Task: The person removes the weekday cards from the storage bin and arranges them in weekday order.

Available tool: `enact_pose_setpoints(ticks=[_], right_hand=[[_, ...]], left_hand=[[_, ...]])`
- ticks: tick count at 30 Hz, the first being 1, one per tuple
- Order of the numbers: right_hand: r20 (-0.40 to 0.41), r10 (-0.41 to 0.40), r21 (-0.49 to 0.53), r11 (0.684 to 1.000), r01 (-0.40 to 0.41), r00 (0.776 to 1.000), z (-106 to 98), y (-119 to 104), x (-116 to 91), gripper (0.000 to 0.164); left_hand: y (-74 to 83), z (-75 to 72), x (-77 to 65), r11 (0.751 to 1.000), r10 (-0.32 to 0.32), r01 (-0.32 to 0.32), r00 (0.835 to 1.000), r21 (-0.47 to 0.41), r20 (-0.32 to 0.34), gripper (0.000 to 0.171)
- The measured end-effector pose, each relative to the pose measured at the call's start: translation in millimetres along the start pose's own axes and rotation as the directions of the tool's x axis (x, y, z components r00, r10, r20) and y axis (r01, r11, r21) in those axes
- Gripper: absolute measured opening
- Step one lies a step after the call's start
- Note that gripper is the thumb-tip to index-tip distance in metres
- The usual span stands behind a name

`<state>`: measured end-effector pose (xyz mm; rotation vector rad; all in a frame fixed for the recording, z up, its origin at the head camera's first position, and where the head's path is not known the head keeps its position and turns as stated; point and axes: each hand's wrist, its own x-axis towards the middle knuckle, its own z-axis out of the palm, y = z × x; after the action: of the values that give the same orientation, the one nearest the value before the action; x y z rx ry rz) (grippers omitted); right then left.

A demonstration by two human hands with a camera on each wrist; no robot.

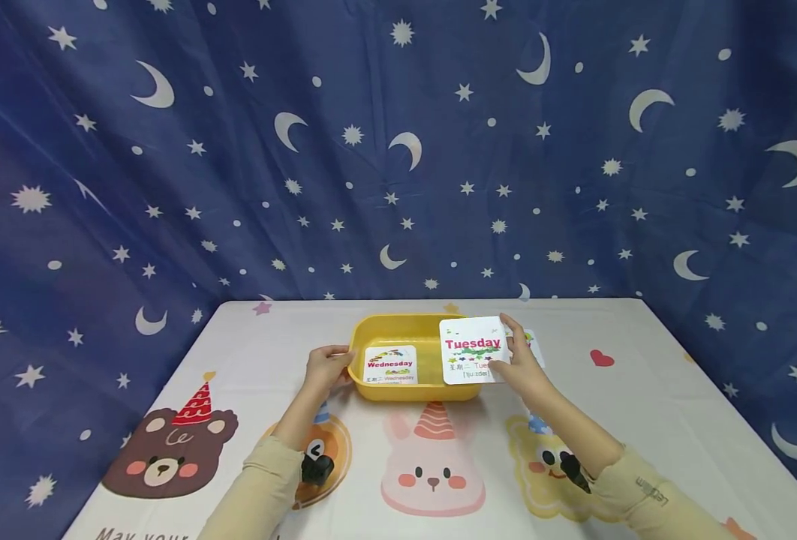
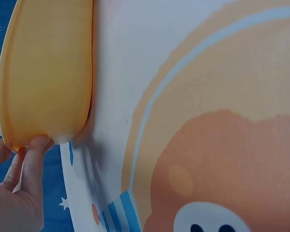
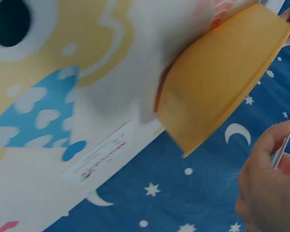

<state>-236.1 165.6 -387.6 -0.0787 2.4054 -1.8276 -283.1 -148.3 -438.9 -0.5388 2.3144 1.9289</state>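
A yellow plastic basin point(image 1: 405, 393) stands toward the back of the table with a "Wednesday" card point(image 1: 389, 366) lying in its left part. My left hand point(image 1: 328, 367) grips the basin's left end; in the left wrist view, fingers and thumb of that hand point(image 2: 24, 186) pinch the rim. Over the basin's right end, my right hand point(image 1: 524, 367) holds a white "Tuesday" card point(image 1: 474, 349) by its right edge, its face toward the head camera. Behind that hand, another card point(image 1: 536, 348) lies on the table, mostly hidden in the head view; the right wrist view shows this card point(image 3: 99, 154) flat beside the basin.
The white tablecloth point(image 1: 270, 337) is printed with cartoon animals, such as a brown bear point(image 1: 162, 457) and a pink rabbit point(image 1: 432, 480). A dark blue curtain point(image 1: 371, 187) with moons and stars hangs behind the table's far edge.
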Motion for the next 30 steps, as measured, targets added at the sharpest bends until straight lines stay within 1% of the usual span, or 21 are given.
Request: enact_pose_setpoints(ticks=[5,11,15,20,25,30], right_hand=[[0.056,-0.011,0.05,0.999,0.008,0.998,-14.5,10.7,-3.9,0.085],[0.061,-0.026,0.024,0.999,0.025,0.998,-29.9,22.3,-6.6,0.085],[0.046,-0.025,0.01,1.0,0.025,0.999,-39.1,28.6,-8.5,0.086],[0.005,-0.014,-0.045,0.999,0.014,1.0,-52.8,34.5,-9.4,0.089],[-0.048,0.021,-0.074,0.997,-0.024,0.999,-68.3,42.4,-5.0,0.095],[-0.072,0.028,-0.124,0.992,-0.037,0.997,-82.5,50.1,0.8,0.099]], left_hand=[[-1.1,-0.7,-0.6,1.0,0.016,-0.016,1.0,0.006,0.011,0.031],[-2.5,-0.6,3.1,1.0,0.012,-0.012,1.0,-0.005,0.005,0.03],[-3.3,-0.6,3.8,1.0,0.009,-0.009,1.0,-0.011,0.003,0.03],[-3.1,-0.6,3.2,1.0,0.004,-0.004,1.0,-0.003,-0.004,0.03],[-2.9,0.2,2.7,1.0,0.001,-0.001,1.0,-0.004,-0.009,0.029],[-3.5,-1.6,1.2,1.0,0.014,-0.014,1.0,-0.008,-0.002,0.03]])
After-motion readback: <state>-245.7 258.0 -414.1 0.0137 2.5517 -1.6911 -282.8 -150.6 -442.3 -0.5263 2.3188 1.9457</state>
